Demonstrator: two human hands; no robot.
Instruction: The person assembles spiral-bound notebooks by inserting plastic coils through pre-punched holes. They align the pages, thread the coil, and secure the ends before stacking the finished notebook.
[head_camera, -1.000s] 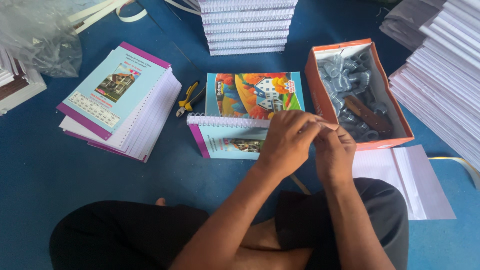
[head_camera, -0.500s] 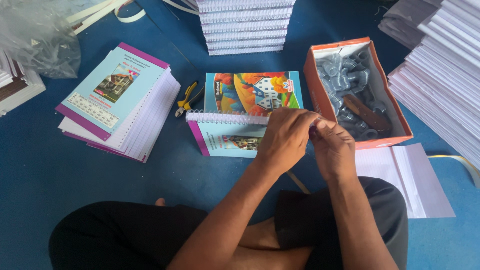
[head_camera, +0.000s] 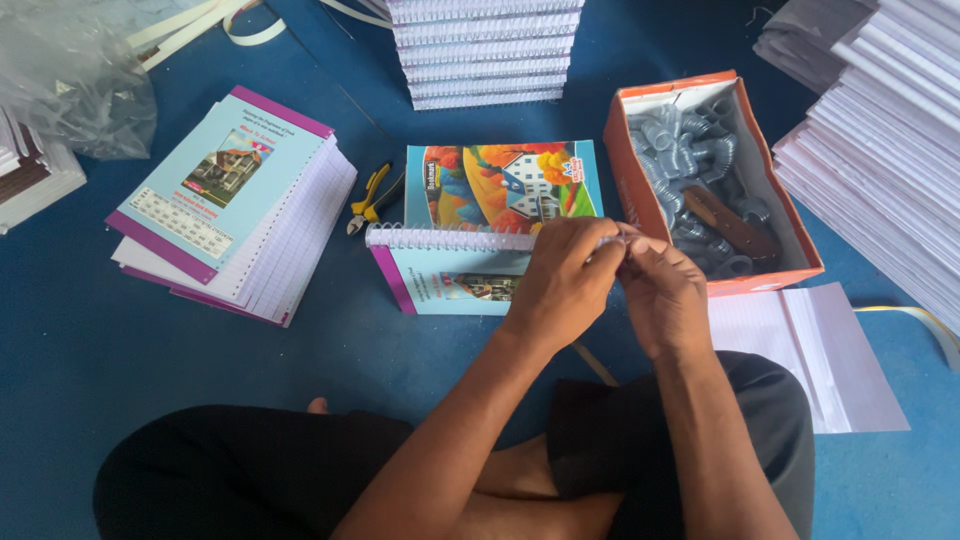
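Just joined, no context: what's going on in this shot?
A person sits cross-legged on a blue floor. Both hands, left hand and right hand, meet at the right end of the white spiral coil of a pale-blue notebook. Yellow-handled pliers lie beside it; an orange box of grey coils stands to the right.

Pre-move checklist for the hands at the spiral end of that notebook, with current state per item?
1. Both hands on the coil end: left hand and right hand meet at the right end of the spiral coil. Ok.
2. Coil threaded along the notebook edge: ok on the visible part; right end hidden by the hands, cannot tell.
3. Pliers within reach: on the floor left of the notebook, untouched. Ok.
4. Orange box of coils open beside the right hand. Ok.
5. What the fingertips pinch: cannot tell.
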